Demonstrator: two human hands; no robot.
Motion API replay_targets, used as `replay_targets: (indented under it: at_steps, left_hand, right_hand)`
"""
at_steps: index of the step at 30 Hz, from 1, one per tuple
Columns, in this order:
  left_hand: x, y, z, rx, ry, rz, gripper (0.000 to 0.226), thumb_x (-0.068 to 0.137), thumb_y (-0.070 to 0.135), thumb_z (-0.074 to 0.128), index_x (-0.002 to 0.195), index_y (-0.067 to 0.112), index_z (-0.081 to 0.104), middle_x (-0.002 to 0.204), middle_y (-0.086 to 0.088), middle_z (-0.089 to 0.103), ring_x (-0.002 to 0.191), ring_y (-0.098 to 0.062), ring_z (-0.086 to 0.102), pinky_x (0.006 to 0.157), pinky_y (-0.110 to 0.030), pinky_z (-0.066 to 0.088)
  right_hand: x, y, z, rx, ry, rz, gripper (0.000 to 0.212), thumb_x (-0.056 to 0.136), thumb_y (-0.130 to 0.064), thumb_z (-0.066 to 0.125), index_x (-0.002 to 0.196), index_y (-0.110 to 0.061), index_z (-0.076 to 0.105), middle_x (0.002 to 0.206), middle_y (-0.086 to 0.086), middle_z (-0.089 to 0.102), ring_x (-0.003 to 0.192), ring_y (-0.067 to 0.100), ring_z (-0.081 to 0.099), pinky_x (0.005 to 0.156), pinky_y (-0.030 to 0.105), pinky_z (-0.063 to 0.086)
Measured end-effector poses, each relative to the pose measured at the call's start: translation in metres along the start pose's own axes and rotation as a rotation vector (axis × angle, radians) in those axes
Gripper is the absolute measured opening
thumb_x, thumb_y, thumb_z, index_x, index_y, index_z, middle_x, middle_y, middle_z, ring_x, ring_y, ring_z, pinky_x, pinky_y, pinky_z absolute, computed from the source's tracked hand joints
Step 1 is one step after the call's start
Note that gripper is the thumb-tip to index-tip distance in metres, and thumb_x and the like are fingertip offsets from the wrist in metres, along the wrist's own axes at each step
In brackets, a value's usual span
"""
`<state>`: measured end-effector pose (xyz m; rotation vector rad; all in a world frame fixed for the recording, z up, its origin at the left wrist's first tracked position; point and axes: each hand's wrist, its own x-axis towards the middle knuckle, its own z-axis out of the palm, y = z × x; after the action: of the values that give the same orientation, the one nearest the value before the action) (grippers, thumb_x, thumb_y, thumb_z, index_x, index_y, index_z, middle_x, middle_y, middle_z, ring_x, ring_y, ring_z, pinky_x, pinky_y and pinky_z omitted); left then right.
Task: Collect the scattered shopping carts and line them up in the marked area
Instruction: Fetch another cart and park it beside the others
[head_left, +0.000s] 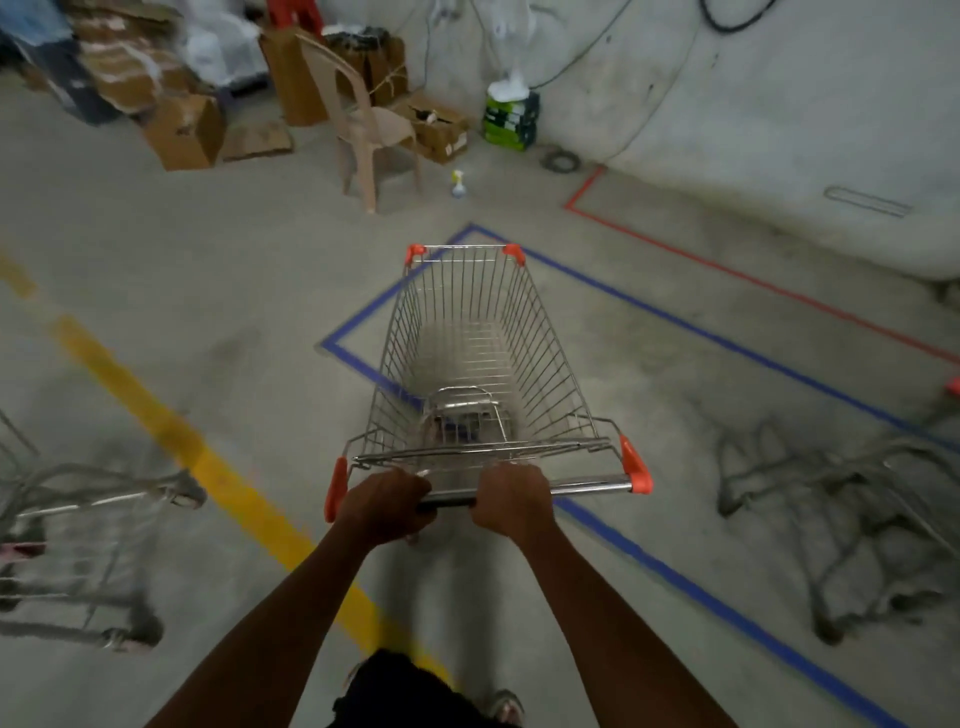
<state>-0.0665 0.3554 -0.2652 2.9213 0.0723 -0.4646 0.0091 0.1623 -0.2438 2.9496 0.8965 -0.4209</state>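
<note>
A wire shopping cart (540, 332) with orange corner caps stands in front of me, its basket empty. My left hand (382, 506) and my right hand (511, 501) both grip its chrome handle bar (592, 487), close together left of the bar's middle. The cart's front sits over the near-left corner of a blue tape rectangle (670, 318) marked on the concrete floor. A second cart (88, 525) is blurred at the left edge. A third cart (852, 499), also blurred, stands at the right inside the blue outline.
A red tape outline (727, 267) lies beyond the blue one by the wall. A yellow floor stripe (156, 415) runs diagonally on the left. A beige plastic chair (363, 119), cardboard boxes (182, 130), a spray bottle (457, 183) and a green box (511, 119) crowd the far side.
</note>
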Motion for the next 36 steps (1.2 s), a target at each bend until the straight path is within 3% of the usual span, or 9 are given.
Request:
replay_targets:
  at_steps: [6, 12, 16, 19, 26, 31, 36]
  left_hand:
    - [-0.008, 0.007, 0.006, 0.039, -0.059, 0.167, 0.023, 0.093, 0.048, 0.059, 0.097, 0.028, 0.068, 0.083, 0.008, 0.068, 0.069, -0.006, 0.062, 0.058, -0.020, 0.043]
    - [-0.015, 0.009, 0.002, 0.095, -0.081, 0.381, 0.028, 0.095, 0.044, 0.055, 0.105, 0.022, 0.069, 0.105, -0.004, 0.072, 0.096, -0.022, 0.068, 0.078, -0.030, 0.047]
    - [-0.020, 0.008, 0.003, 0.134, -0.102, 0.437, 0.035, 0.092, 0.051, 0.055, 0.110, 0.024, 0.068, 0.111, -0.002, 0.069, 0.100, -0.022, 0.066, 0.086, -0.036, 0.054]
    - [-0.021, 0.007, 0.003, 0.186, -0.091, 0.482, 0.034, 0.091, 0.052, 0.054, 0.106, 0.026, 0.069, 0.107, -0.001, 0.070, 0.095, -0.020, 0.067, 0.082, -0.036, 0.052]
    - [-0.006, 0.006, -0.003, 0.256, -0.135, 0.517, 0.035, 0.088, 0.057, 0.048, 0.100, 0.030, 0.066, 0.105, -0.001, 0.070, 0.097, -0.023, 0.069, 0.084, -0.039, 0.050]
    - [0.025, 0.016, -0.016, 0.288, -0.148, 0.576, 0.031, 0.090, 0.052, 0.049, 0.101, 0.029, 0.067, 0.105, 0.001, 0.071, 0.095, -0.020, 0.068, 0.079, -0.036, 0.047]
    - [0.067, 0.037, -0.030, 0.338, -0.100, 0.561, 0.036, 0.090, 0.057, 0.044, 0.101, 0.033, 0.068, 0.100, 0.008, 0.072, 0.096, -0.014, 0.070, 0.099, -0.048, 0.046]
  right_hand:
    - [-0.049, -0.006, 0.018, 0.003, 0.027, 0.138, 0.028, 0.089, -0.042, 0.057, 0.098, -0.019, 0.070, 0.095, 0.004, 0.073, 0.091, 0.028, 0.070, 0.086, 0.040, 0.054]
    - [-0.080, -0.026, 0.025, 0.036, 0.008, 0.300, 0.030, 0.090, -0.043, 0.058, 0.101, -0.018, 0.071, 0.095, 0.003, 0.074, 0.090, 0.026, 0.071, 0.082, 0.040, 0.057]
    - [-0.094, -0.041, 0.028, 0.034, -0.030, 0.393, 0.035, 0.090, -0.049, 0.057, 0.103, -0.019, 0.071, 0.098, 0.004, 0.074, 0.090, 0.027, 0.070, 0.086, 0.043, 0.056]
    - [-0.102, -0.050, 0.033, 0.054, -0.024, 0.459, 0.037, 0.088, -0.050, 0.056, 0.103, -0.020, 0.072, 0.097, 0.003, 0.074, 0.089, 0.028, 0.070, 0.087, 0.043, 0.057]
    - [-0.106, -0.061, 0.037, 0.099, -0.008, 0.547, 0.037, 0.088, -0.053, 0.055, 0.096, -0.020, 0.070, 0.089, 0.003, 0.072, 0.079, 0.027, 0.067, 0.078, 0.038, 0.057]
    - [-0.091, -0.049, 0.032, 0.115, -0.023, 0.607, 0.032, 0.089, -0.053, 0.054, 0.081, -0.023, 0.063, 0.069, -0.002, 0.059, 0.064, 0.020, 0.056, 0.068, 0.033, 0.051]
    - [-0.065, -0.013, 0.022, 0.128, -0.001, 0.642, 0.036, 0.086, -0.053, 0.052, 0.083, -0.022, 0.068, 0.074, 0.000, 0.066, 0.067, 0.024, 0.062, 0.068, 0.034, 0.053]
